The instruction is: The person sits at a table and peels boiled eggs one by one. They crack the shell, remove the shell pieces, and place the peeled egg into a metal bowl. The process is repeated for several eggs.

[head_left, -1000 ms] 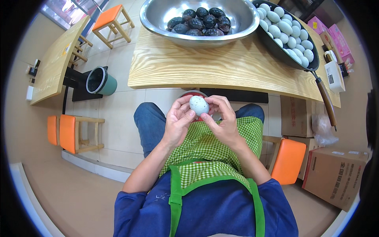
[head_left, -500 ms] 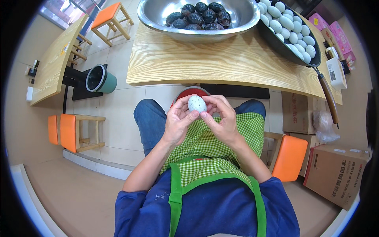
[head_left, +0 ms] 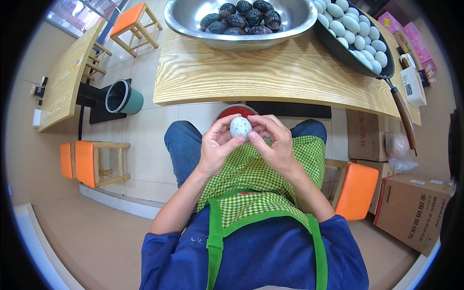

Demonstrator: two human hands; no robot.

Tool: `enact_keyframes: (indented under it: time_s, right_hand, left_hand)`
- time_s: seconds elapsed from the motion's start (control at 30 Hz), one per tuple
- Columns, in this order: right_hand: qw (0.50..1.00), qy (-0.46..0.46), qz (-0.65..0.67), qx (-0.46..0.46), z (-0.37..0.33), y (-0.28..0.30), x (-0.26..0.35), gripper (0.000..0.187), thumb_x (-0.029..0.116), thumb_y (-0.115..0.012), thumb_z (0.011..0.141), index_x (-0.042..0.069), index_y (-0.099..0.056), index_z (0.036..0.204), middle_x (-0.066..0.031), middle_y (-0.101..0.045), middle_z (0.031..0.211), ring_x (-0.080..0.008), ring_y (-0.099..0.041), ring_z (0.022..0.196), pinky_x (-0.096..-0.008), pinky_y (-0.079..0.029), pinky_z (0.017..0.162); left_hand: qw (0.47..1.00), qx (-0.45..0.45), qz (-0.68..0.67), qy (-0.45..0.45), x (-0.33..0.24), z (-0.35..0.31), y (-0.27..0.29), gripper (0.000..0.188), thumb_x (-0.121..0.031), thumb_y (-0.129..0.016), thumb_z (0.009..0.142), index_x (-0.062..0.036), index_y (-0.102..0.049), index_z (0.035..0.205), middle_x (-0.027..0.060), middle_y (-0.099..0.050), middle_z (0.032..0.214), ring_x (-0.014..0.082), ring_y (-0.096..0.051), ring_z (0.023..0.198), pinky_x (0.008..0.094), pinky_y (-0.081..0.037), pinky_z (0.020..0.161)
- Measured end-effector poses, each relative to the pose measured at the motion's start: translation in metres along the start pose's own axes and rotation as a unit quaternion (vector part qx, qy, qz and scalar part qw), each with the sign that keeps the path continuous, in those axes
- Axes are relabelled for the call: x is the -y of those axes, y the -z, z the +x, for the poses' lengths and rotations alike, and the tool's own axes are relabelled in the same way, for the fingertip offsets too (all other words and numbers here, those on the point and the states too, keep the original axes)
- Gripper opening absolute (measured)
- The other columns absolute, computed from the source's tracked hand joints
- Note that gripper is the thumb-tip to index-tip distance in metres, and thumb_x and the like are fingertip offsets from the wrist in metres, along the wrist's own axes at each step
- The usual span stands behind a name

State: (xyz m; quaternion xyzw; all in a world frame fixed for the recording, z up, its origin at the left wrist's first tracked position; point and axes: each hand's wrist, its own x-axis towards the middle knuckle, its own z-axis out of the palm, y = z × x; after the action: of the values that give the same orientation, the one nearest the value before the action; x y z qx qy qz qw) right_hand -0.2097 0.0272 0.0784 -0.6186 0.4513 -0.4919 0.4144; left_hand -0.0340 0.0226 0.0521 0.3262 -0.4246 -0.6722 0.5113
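Observation:
A pale bluish-white egg (head_left: 240, 127) with dark speckles, its shell on, is held above my lap. My left hand (head_left: 216, 147) grips it from the left, thumb along its lower side and fingers curled behind. From the right, my right hand (head_left: 276, 145) closes round it, with the thumb at its lower right edge. Beyond my hands, partly hidden by them, is a red round container (head_left: 235, 110) under the table edge. On the table, a steel bowl (head_left: 241, 42) holds several dark, glossy peeled eggs (head_left: 237, 21). Right of it, a black pan (head_left: 350, 55) is heaped with pale eggs (head_left: 350, 23).
The wooden table (head_left: 232, 72) spans the space ahead, and the pan's brown handle (head_left: 403, 116) overhangs its right edge. A green bin (head_left: 124, 96) stands left on the floor. Orange stools (head_left: 357, 192) flank me. Cardboard boxes (head_left: 411, 208) sit at the right.
My right thumb and hand have shifted slightly on the egg. The egg stays in about the same place between both hands, and the view has moved a little.

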Motion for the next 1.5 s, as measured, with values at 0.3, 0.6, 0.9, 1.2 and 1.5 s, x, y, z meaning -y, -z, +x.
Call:
enact_keyframes:
  time_s: [0.3, 0.6, 0.9, 1.2, 1.5]
  right_hand:
    - [0.999, 0.008, -0.043, 0.021, 0.006, 0.001, 0.006, 0.032, 0.005, -0.068, 0.085, -0.005, -0.062, 0.115, -0.0165, -0.064, 0.105, -0.0209, -0.068, 0.08, -0.0294, -0.059, 0.066]
    - [0.997, -0.009, -0.048, 0.054, 0.012, 0.001, -0.005, 0.03, 0.004, -0.066, 0.085, -0.006, -0.062, 0.113, -0.0199, -0.067, 0.103, -0.024, -0.072, 0.08, -0.0312, -0.06, 0.066]
    - [0.997, -0.036, -0.066, 0.022, 0.009, -0.009, -0.008, 0.027, 0.001, -0.063, 0.083, -0.008, -0.064, 0.109, -0.022, -0.069, 0.099, -0.0251, -0.073, 0.08, -0.0313, -0.061, 0.065]
    - [0.995, -0.04, -0.084, -0.017, 0.006, -0.017, -0.023, 0.026, 0.001, -0.064, 0.082, -0.008, -0.065, 0.106, -0.0214, -0.07, 0.094, -0.0234, -0.073, 0.078, -0.0306, -0.06, 0.065]
    - [0.995, -0.051, -0.083, -0.035, 0.007, -0.019, -0.028, 0.021, 0.001, -0.064, 0.082, -0.005, -0.067, 0.101, -0.02, -0.071, 0.09, -0.0224, -0.072, 0.071, -0.0302, -0.059, 0.061]
  left_hand:
    - [0.998, 0.03, 0.053, -0.001, -0.006, 0.001, 0.0, 0.054, -0.003, -0.069, 0.088, 0.0017, -0.046, 0.136, 0.0117, -0.058, 0.124, 0.017, -0.058, 0.111, 0.0305, -0.05, 0.093]
    - [0.995, 0.028, 0.098, -0.002, 0.003, 0.003, 0.008, 0.045, 0.0, -0.067, 0.089, 0.0007, -0.051, 0.131, 0.0091, -0.06, 0.119, 0.0145, -0.06, 0.106, 0.028, -0.055, 0.086]
    - [0.995, 0.021, 0.097, 0.025, 0.007, 0.003, 0.015, 0.044, 0.001, -0.069, 0.087, 0.0031, -0.055, 0.128, 0.011, -0.055, 0.126, 0.0198, -0.057, 0.116, 0.033, -0.051, 0.098]
    - [0.994, 0.009, 0.106, 0.033, 0.013, 0.006, 0.016, 0.043, -0.003, -0.068, 0.089, -0.0015, -0.055, 0.13, 0.0086, -0.063, 0.117, 0.0115, -0.062, 0.097, 0.0218, -0.052, 0.073]
    - [0.995, 0.002, 0.075, 0.063, 0.017, 0.008, 0.02, 0.041, -0.004, -0.066, 0.09, -0.0024, -0.055, 0.129, 0.006, -0.063, 0.118, 0.0119, -0.061, 0.102, 0.0225, -0.052, 0.074]
